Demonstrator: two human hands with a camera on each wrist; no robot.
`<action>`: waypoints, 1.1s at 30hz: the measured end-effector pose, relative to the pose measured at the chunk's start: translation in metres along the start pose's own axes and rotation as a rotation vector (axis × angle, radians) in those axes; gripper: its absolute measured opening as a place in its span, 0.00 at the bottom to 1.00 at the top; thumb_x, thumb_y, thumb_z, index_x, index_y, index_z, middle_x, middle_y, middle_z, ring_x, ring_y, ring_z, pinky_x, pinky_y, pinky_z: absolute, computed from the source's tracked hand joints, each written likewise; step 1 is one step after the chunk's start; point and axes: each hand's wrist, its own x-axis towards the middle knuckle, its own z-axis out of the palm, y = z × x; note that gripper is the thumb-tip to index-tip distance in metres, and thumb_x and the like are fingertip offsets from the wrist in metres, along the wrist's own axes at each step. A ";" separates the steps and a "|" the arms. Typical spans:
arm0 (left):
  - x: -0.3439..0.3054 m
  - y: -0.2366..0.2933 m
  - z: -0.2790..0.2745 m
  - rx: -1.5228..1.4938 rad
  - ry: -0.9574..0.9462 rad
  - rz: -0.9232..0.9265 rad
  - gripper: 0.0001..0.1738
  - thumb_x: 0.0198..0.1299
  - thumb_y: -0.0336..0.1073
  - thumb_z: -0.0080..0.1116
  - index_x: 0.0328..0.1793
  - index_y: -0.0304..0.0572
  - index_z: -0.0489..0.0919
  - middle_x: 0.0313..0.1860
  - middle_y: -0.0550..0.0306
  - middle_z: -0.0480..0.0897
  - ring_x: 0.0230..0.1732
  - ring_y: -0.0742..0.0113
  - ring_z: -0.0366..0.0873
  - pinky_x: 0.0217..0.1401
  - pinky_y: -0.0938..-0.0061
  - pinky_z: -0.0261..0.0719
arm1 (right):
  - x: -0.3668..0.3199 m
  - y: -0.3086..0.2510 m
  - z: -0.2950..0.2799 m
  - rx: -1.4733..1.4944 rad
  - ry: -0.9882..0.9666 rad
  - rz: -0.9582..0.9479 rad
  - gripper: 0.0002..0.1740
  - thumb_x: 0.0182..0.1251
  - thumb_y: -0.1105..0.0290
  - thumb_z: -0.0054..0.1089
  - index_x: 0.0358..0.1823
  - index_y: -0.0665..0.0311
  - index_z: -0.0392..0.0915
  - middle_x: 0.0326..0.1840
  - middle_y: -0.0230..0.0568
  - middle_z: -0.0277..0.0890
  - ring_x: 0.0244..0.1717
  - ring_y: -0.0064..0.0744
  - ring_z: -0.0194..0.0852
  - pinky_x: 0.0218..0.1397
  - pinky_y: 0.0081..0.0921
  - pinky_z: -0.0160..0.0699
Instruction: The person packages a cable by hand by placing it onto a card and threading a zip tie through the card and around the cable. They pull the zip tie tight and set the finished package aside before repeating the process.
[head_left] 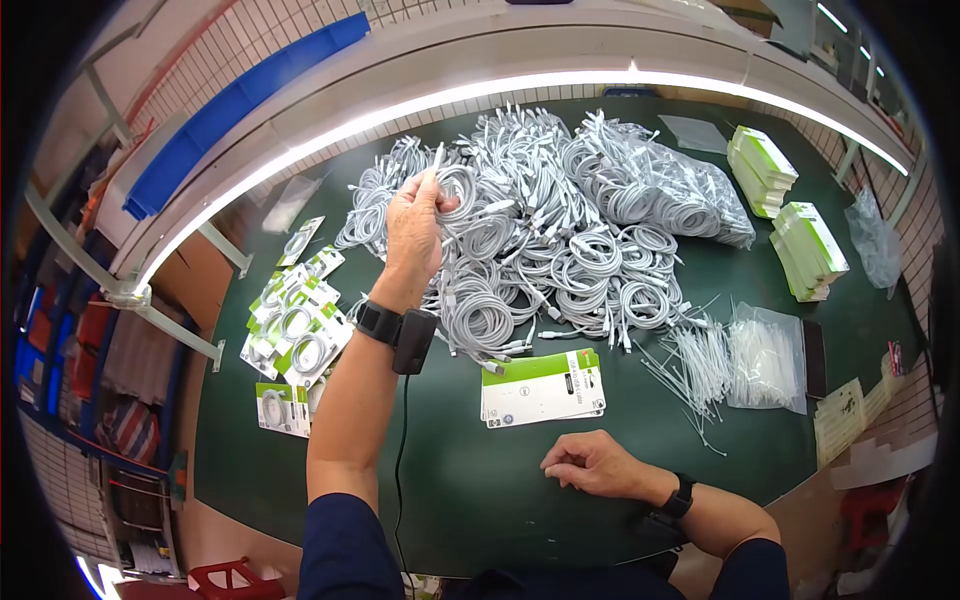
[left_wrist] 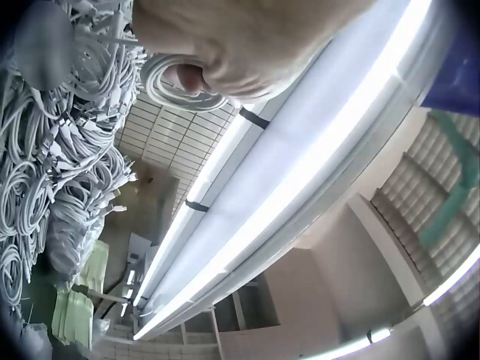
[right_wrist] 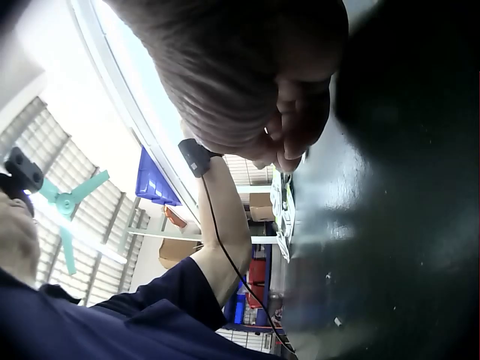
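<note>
Grips a coil (head_left: pixel 457 187) with the left hand (head_left: pixel 413 230), over the pile (head_left: pixel 560 230); rests the right hand (head_left: pixel 590 463), loosely curled, empty, on the table (head_left: pixel 470 500), cards (head_left: pixel 543 388) just ahead.

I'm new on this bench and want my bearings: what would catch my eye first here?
First, the big heap of white coiled cables sprawling across the far middle of the green table. Next, the left hand at the heap's left edge, gripping one coiled cable. The right hand rests idle on the near table, just below a stack of green-and-white cards.
</note>
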 end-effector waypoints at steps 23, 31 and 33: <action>-0.151 -0.021 0.047 -0.591 0.061 -0.310 0.16 0.83 0.46 0.56 0.59 0.41 0.78 0.23 0.73 0.58 0.28 0.76 0.58 0.60 0.71 0.78 | 0.048 -0.055 -0.012 0.332 0.485 -0.186 0.28 0.91 0.56 0.43 0.72 0.77 0.72 0.56 0.45 0.85 0.39 0.20 0.81 0.40 0.19 0.84; -0.214 -0.038 0.080 -0.434 0.036 -0.549 0.20 0.83 0.44 0.55 0.67 0.35 0.76 0.28 0.71 0.62 0.31 0.77 0.66 0.48 0.69 0.81 | 0.039 -0.025 -0.036 0.494 0.602 -0.153 0.31 0.90 0.50 0.46 0.66 0.76 0.76 0.44 0.40 0.85 0.35 0.16 0.78 0.32 0.17 0.80; -0.222 -0.041 0.081 -0.357 0.061 -0.585 0.18 0.82 0.41 0.56 0.67 0.34 0.76 0.29 0.70 0.65 0.32 0.76 0.69 0.45 0.69 0.80 | 0.033 -0.020 -0.036 0.461 0.546 -0.108 0.27 0.89 0.53 0.49 0.64 0.74 0.78 0.38 0.34 0.84 0.29 0.13 0.75 0.28 0.16 0.75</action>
